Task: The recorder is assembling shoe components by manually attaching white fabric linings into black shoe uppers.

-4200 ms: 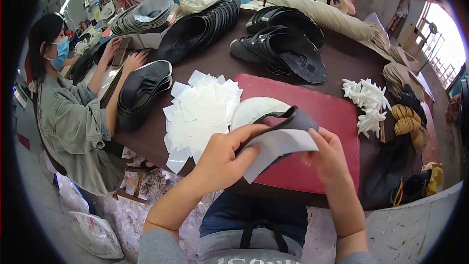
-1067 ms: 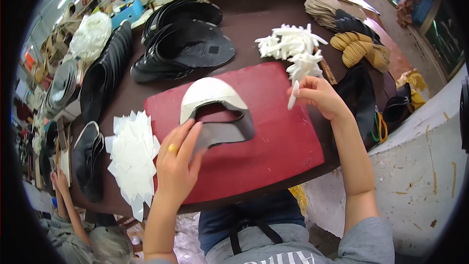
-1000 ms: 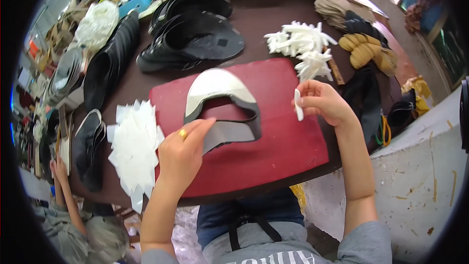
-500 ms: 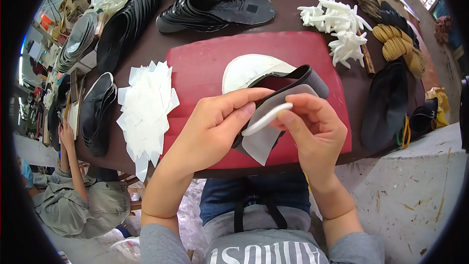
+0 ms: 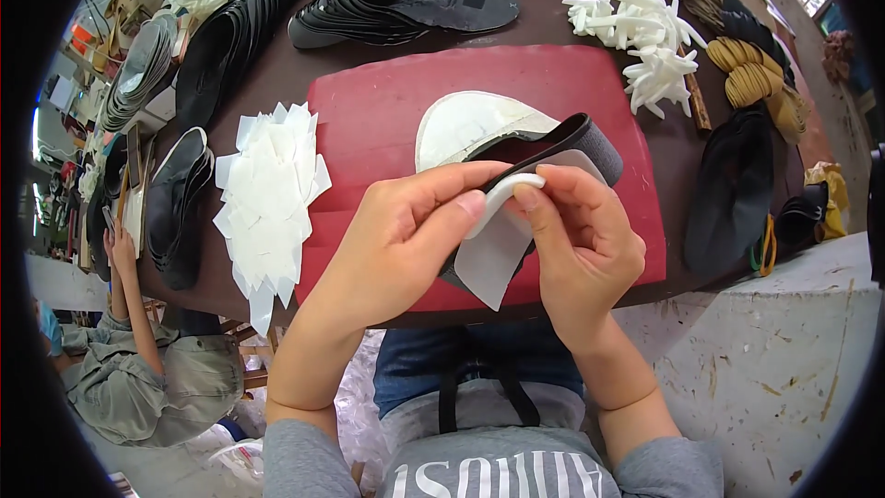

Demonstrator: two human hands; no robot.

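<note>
The left hand (image 5: 396,235) is gripping the upper (image 5: 475,126) by its near edge, over the red mat (image 5: 378,138). The right hand (image 5: 585,244) is pinching a curved white strip (image 5: 502,195) at that edge. White sheets (image 5: 272,194) are lying left of the mat; more strips (image 5: 636,23) are lying beyond its far right corner.

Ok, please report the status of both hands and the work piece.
Left hand gripping shoe upper. Right hand pinching bent white strip at the upper's grey flap. Nothing visible in the way.
</note>
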